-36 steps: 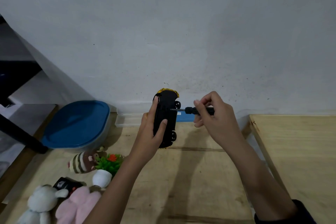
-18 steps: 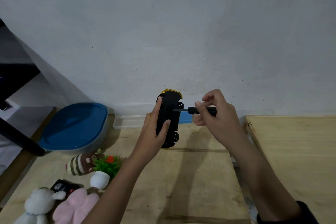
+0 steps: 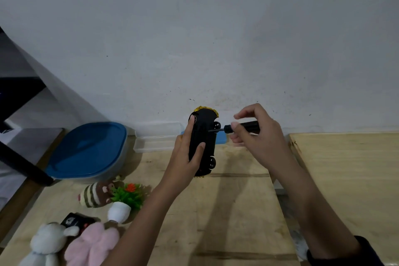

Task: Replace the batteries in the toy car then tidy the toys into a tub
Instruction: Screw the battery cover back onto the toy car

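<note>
A pale wooden surface [image 3: 226, 211] carried a blue-lidded tub [image 3: 88, 149] at its far left and a clear shallow tray [image 3: 155, 140] against the wall. Nearer lay a striped plush [image 3: 95, 194], a toy plant in a white pot [image 3: 123, 203], a white plush [image 3: 46, 244] and a pink plush [image 3: 92, 244].

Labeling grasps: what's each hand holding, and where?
Left hand grips the black toy car around its body, underside exposed. Right hand pinches the black screwdriver by its handle.
</note>
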The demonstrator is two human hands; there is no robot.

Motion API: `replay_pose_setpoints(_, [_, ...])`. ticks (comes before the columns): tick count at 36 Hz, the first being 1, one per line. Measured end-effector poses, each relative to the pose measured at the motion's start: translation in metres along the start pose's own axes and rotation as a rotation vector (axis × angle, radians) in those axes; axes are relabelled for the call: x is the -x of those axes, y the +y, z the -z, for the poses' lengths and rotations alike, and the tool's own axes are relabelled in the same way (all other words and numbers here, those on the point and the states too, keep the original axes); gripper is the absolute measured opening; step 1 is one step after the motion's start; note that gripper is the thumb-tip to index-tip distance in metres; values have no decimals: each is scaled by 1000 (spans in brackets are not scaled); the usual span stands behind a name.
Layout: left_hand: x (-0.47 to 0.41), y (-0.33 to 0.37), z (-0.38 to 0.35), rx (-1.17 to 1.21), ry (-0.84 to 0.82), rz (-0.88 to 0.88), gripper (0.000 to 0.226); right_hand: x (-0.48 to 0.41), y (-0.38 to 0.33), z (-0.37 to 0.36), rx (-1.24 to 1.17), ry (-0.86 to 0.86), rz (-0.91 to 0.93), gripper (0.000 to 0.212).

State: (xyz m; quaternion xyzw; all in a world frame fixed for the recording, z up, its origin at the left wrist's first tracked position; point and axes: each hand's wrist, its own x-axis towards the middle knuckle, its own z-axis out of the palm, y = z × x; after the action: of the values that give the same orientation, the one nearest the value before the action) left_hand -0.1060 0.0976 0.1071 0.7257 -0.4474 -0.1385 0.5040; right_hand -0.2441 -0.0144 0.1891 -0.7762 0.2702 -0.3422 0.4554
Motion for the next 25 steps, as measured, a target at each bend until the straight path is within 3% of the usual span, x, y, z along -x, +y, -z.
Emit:
replay_pose_setpoints(6, [0,0,-3,21,-1,9,63,1,3,1,15,57,-28,20])
replay_pose_setpoints(10, [-2,-1,-5,22,-1,23,62,1,8,4,87,-10,10,21])
replay_pose_setpoints(15, [-3,-1,-9,65,-10,43,62,1,10,0,12,52,-50,24])
replay_pose_setpoints(18, [-5,-5,-9,69,7,63,63,1,15,-1,24,-7,-49,20])
replay_pose_setpoints(22, [-7,-4,-11,78,-12,59,63,1,18,-4,-6,94,-79,23])
replay_pose_setpoints(25, [-10,-4,-13,88,-2,74,63,-2,23,-4,-3,70,-32,17])
